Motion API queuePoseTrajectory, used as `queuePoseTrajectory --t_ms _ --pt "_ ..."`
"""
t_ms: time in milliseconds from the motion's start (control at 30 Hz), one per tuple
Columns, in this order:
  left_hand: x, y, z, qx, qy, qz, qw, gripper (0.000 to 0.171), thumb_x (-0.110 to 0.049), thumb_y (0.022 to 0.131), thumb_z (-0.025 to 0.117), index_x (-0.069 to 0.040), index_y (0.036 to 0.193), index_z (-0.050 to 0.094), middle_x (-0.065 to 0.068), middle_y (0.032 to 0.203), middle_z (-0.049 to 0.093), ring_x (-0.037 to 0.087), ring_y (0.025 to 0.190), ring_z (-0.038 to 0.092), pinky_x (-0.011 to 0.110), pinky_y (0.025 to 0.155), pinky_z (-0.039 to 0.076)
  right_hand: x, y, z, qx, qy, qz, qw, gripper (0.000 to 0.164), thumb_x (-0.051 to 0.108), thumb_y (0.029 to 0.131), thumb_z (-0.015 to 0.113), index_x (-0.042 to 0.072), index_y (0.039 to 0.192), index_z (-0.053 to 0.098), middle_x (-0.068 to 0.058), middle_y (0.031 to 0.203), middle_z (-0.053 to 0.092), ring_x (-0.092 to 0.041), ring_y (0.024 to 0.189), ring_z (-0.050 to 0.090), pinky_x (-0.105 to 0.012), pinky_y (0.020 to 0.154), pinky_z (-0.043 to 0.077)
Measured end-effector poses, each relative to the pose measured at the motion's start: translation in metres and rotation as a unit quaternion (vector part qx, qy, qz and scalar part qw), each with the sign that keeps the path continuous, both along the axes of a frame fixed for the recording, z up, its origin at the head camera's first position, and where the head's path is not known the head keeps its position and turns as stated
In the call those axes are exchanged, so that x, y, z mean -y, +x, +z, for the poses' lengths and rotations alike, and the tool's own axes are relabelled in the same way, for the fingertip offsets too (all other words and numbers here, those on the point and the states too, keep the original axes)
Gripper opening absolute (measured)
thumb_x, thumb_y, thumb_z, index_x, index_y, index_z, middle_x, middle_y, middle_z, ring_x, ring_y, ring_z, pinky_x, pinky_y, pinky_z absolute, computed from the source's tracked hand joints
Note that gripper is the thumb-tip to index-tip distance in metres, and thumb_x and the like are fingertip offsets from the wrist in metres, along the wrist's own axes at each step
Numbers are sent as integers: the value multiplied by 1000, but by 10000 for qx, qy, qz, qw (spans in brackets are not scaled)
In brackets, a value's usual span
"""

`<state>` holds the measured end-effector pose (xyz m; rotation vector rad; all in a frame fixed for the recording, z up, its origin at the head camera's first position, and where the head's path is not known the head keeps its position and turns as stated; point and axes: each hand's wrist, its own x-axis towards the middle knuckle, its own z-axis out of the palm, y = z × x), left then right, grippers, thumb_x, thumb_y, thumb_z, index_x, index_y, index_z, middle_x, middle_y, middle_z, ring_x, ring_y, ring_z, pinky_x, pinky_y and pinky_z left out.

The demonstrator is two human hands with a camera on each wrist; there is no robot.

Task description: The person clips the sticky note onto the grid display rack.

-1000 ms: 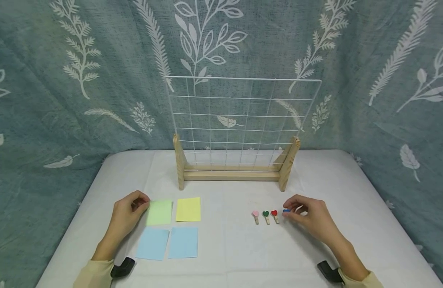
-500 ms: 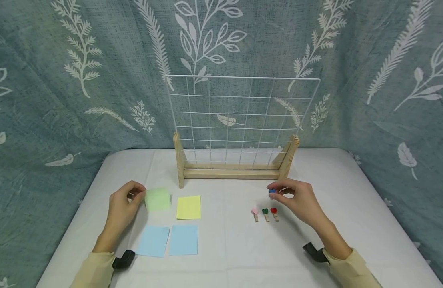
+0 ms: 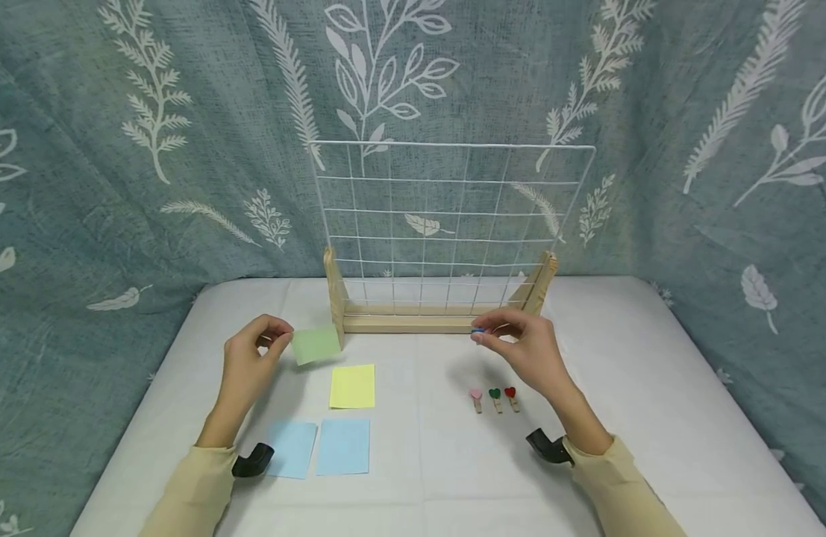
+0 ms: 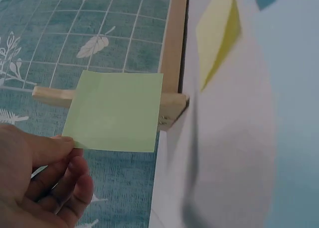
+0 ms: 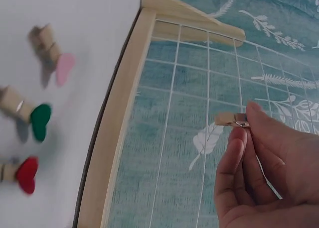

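My left hand (image 3: 254, 358) pinches a green sticky note (image 4: 117, 113) by one corner, between thumb and fingers. The note hangs in the air near the left wooden foot of a white wire grid rack (image 3: 442, 180). Between thumb and fingertips, my right hand (image 3: 520, 347) holds a small wooden clothespin (image 5: 227, 119); a bit of blue on it shows in the head view. That hand is raised in front of the rack's wooden base (image 3: 399, 324), toward its right side.
Three clothespins lie in a row on the white table, topped with a pink heart (image 3: 476, 394), a green heart (image 3: 495, 394) and a red heart (image 3: 510, 392). A yellow sticky note (image 3: 352, 386) and two blue sticky notes (image 3: 343, 447) lie at the left.
My left hand has lifted the green sticky note off the table and carried it forward and right. My right hand has moved left and forward with the clothespin, toward the rack.
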<state>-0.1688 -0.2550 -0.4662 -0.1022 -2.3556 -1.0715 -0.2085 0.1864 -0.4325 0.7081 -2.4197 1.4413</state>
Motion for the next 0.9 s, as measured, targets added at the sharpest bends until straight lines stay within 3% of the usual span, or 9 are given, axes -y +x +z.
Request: queuePoseTrajectory --t_ms 200,467,800,900 --pt "-19 -12 6 14 159 -233 9996 5 -7 95 77 -6 100 76 5 91 74 16 82 65 22 72 50 17 -7 4 51 -71 172 9998 18 12 95 79 15 112 78 -1 105 78 -16 96 72 -24 88 59" --pt "-46 -29 12 -81 190 -432 9989 5 -7 94 79 -7 98 76 6 89 75 19 81 65 44 75 53 35 -13 7 -41 -90 12 9999 16 15 95 80 15 111 80 0 104 78 -15 95 70 -27 85 60" --pt "-62 -39 13 -147 386 -486 9980 6 -7 91 82 -5 95 79 8 89 75 21 80 66 49 74 54 56 -21 7 -60 -317 82 9994 13 17 93 82 14 106 81 -3 101 78 -17 91 70 -29 82 60" --pt "-67 -42 13 -138 450 -494 9977 5 -7 91 82 -5 94 80 8 88 75 20 78 65 45 73 55 59 -22 5 -35 -243 68 9997 13 18 94 82 15 106 81 -2 101 78 -16 91 69 -28 82 60"
